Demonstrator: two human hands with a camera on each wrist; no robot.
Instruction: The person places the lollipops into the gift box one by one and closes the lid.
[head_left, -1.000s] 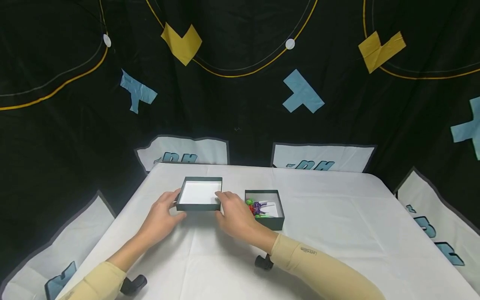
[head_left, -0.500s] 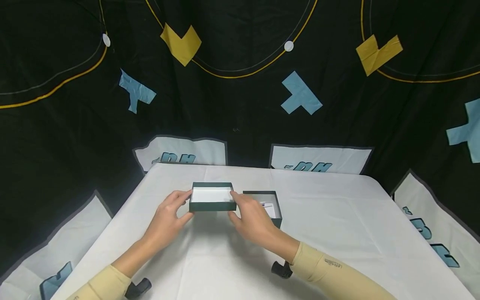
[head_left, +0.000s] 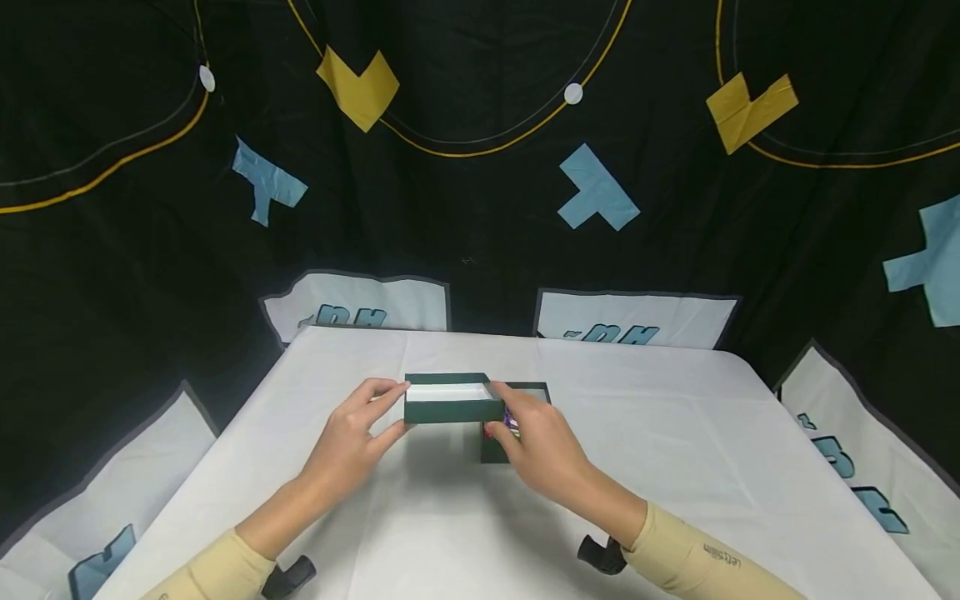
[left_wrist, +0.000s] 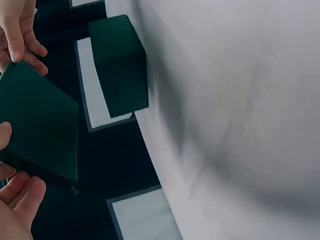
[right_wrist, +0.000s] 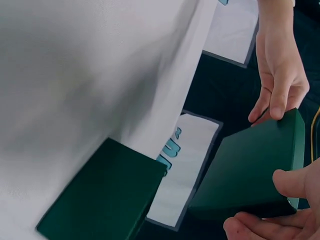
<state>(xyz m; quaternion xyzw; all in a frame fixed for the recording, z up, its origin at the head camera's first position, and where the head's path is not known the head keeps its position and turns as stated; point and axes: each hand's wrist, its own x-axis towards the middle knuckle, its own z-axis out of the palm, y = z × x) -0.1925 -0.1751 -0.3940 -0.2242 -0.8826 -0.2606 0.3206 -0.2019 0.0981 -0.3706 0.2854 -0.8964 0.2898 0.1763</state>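
Note:
Both hands hold a shallow dark green box lid (head_left: 453, 412) with a white inside, raised above the table and tilted. My left hand (head_left: 348, 446) pinches its left end between thumb and fingers. At the right end, my right hand (head_left: 547, 446) grips it the same way. Behind the lid and right hand, a dark green open box (head_left: 495, 451) stands on the table, partly hidden. Small purple and red things (head_left: 512, 421) show inside it. Both wrist views show the outer face of the lid (left_wrist: 40, 120) and the green box (right_wrist: 105, 190) beside it.
A white cloth covers the table (head_left: 420, 533). Behind it hangs a black curtain (head_left: 465, 217) with yellow and blue tape pieces. White printed panels (head_left: 637, 317) stand along the table's far edge and sides. A black wrist-camera piece (head_left: 602, 555) sits under the right forearm.
Both hands have carried the lid to the right, towards the box, tilting it so less of its white inside shows. The lid and right hand now cover more of the box.

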